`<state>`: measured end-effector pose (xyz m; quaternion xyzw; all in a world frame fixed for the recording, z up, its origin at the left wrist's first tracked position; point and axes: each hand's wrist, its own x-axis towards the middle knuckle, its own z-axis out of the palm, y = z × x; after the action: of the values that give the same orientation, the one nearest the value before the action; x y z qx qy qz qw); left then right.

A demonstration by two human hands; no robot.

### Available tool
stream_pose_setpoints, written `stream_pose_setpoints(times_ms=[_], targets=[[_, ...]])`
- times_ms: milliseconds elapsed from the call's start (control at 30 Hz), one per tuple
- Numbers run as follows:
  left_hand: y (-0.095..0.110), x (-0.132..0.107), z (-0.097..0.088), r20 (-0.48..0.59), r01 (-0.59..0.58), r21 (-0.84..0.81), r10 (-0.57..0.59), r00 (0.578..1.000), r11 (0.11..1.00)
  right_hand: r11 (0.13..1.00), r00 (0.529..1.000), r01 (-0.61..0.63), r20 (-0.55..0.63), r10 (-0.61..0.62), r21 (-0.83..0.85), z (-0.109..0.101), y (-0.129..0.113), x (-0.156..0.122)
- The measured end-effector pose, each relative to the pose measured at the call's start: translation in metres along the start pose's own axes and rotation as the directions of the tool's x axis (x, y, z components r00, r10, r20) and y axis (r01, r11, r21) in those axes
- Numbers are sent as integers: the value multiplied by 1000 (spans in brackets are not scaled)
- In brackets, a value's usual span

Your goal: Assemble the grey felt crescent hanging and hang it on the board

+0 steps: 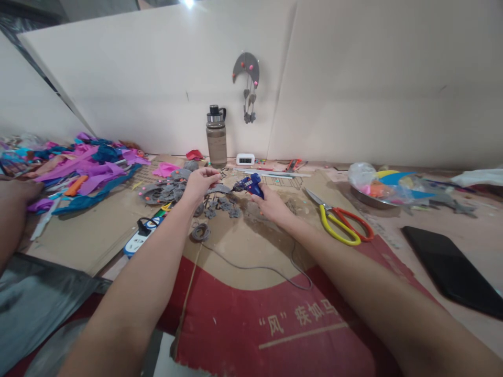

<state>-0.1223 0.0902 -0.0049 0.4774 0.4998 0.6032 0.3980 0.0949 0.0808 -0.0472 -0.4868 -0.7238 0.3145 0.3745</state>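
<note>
My right hand (271,205) is closed round a blue hot glue gun (251,184), its nozzle pointing left toward a grey felt piece (220,188). My left hand (201,181) pinches that grey felt piece just left of the nozzle. Several small grey felt shapes (220,207) lie on the cardboard (243,246) right below both hands. The gun's grey cord (255,268) trails back across the cardboard toward me.
Yellow and red scissors (340,222) lie right of my hand, a black phone (451,269) farther right. A water bottle (216,136), small clock (245,158), power strip (141,235), coloured felt scraps (86,167) and a bowl of bits (373,191) surround. Another person's arm (11,209) at left.
</note>
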Motion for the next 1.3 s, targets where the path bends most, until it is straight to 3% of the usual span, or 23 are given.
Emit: stream_pose_setpoints(times_ms=[1300], targets=[[-3, 3, -3, 24, -6, 47, 4, 1000, 999, 991, 998, 21, 61, -13, -132, -4, -8, -4]])
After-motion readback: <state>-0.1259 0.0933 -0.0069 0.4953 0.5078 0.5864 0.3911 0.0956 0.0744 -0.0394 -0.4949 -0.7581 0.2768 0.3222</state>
